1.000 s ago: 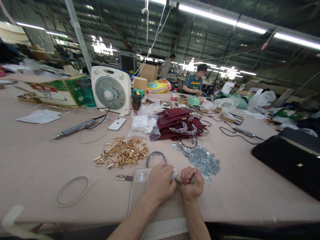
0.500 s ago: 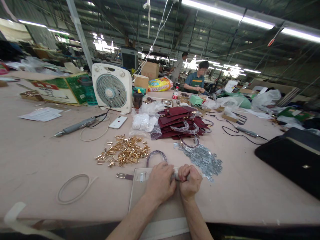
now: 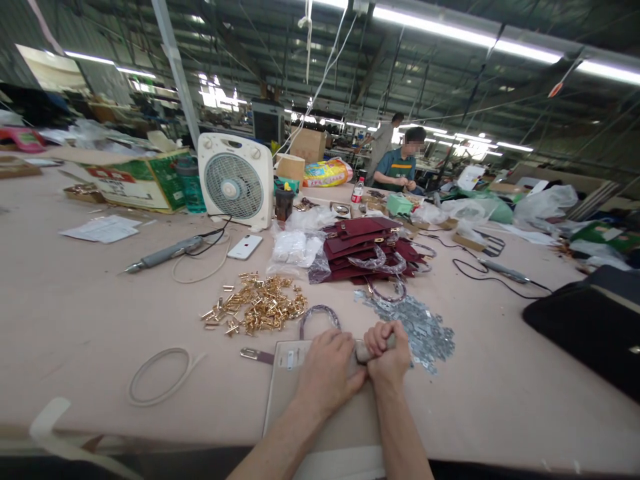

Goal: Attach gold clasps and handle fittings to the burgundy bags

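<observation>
A beige bag panel (image 3: 285, 407) with a purple plastic-wrapped handle (image 3: 320, 309) and a strap with a gold metal end (image 3: 256, 355) lies at the table's front edge. My left hand (image 3: 327, 367) is bent over its top edge, gripping the bag, and it hides the part beneath. Just right of it, my right hand (image 3: 387, 353) is closed around a stubby grey rod-like tool (image 3: 364, 351), whose tip is near my left fingers. A small metal plate (image 3: 290, 361) shows on the panel's upper left. Beyond the hands are gold fittings (image 3: 265, 303) and flat grey metal plates (image 3: 420, 330).
Dark red bags (image 3: 367, 247) are stacked behind the plates, beside a plastic-wrapped white bundle (image 3: 295, 248). A fan (image 3: 235, 180), a phone (image 3: 245, 247) and a corded grey tool (image 3: 165, 255) stand or lie leftward. A black bag (image 3: 585, 327) is at right. Another person (image 3: 397, 167) sits across.
My right hand has tilted and opened its grip slightly, so more of the grey tool shows. My left hand stays on the bag. The whole view has shifted slightly.
</observation>
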The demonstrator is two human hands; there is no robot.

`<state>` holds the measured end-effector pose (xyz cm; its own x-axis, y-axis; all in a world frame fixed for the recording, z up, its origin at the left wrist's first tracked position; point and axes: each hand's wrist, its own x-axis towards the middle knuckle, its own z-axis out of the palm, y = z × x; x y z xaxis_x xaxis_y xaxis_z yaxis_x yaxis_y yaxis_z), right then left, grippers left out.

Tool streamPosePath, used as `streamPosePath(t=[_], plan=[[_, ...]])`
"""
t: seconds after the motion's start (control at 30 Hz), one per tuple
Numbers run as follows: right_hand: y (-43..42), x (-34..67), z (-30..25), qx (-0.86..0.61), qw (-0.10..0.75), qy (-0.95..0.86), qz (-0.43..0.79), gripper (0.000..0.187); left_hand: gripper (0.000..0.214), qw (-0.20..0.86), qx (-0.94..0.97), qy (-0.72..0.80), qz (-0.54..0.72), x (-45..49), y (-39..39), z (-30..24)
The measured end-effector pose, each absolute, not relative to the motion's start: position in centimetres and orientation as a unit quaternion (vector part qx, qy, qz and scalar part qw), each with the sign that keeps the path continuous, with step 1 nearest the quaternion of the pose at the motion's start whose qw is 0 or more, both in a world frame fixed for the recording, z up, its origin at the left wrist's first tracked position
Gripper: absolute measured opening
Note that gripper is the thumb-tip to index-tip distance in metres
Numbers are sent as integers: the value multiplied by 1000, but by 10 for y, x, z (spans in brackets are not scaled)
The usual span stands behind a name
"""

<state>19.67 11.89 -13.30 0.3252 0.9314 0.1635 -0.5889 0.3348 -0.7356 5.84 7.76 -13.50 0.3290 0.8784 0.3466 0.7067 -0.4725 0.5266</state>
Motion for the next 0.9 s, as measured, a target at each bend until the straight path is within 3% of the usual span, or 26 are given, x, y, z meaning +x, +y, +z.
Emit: streamPosePath(t=[0.17,0.63,0.9], plan=[[120,201,-132,-249,798,-263,481,41,50,139,799,494,315,59,78,-140],[147,191,-132,-404,638,-368,543,44,39,114,794,519,296,66,78,-131],[119,196,-128,-332,705,-400,483,41,36,114,800,509,297,65,77,-130]])
